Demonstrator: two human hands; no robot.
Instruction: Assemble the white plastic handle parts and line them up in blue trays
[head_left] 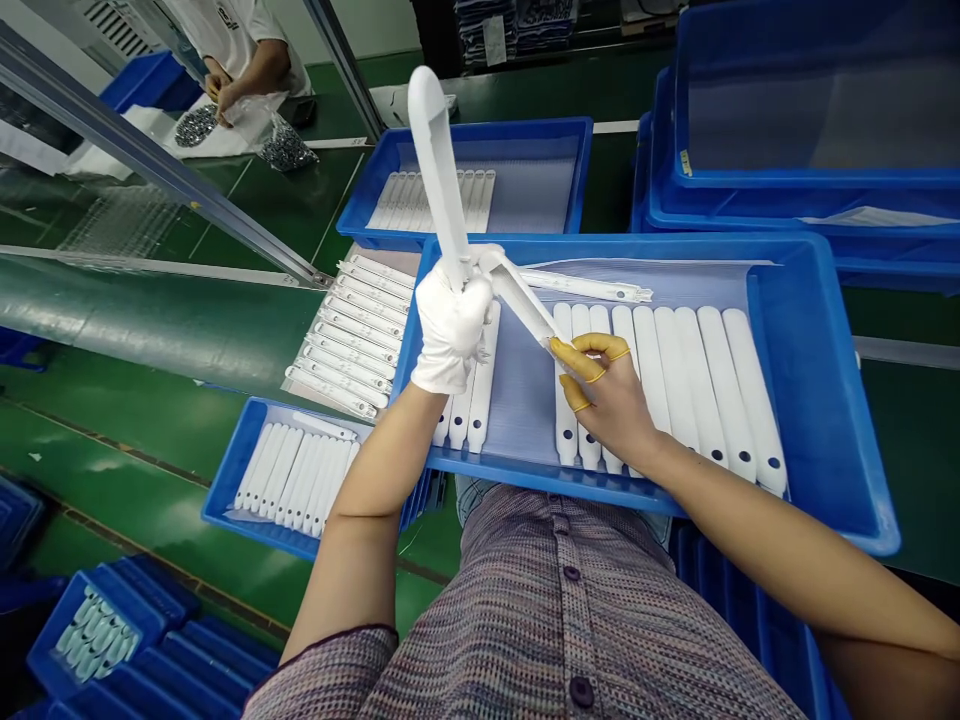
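Observation:
My left hand (452,325), in a white glove, is closed around the place where two long white plastic shells meet. One hollow shell (437,165) rises almost upright from the fist. The other shell (521,297) slants down to the right, and my right hand (606,392), with yellow finger cots, pinches its lower end. Whether the two are joined inside the glove is hidden. Beneath both hands, a blue tray (806,400) holds rows of flat white shells (686,385) with a dark round hole near one end. A narrow white strip (589,286) lies along its far side.
Several slotted white strips (352,335) lie left of the tray. Other blue trays with white pieces stand behind (581,180) and lower left (225,510). Stacked blue bins (810,195) rise at right. A metal post (187,190) crosses the left; beyond it, a person (247,60) handles small metal parts.

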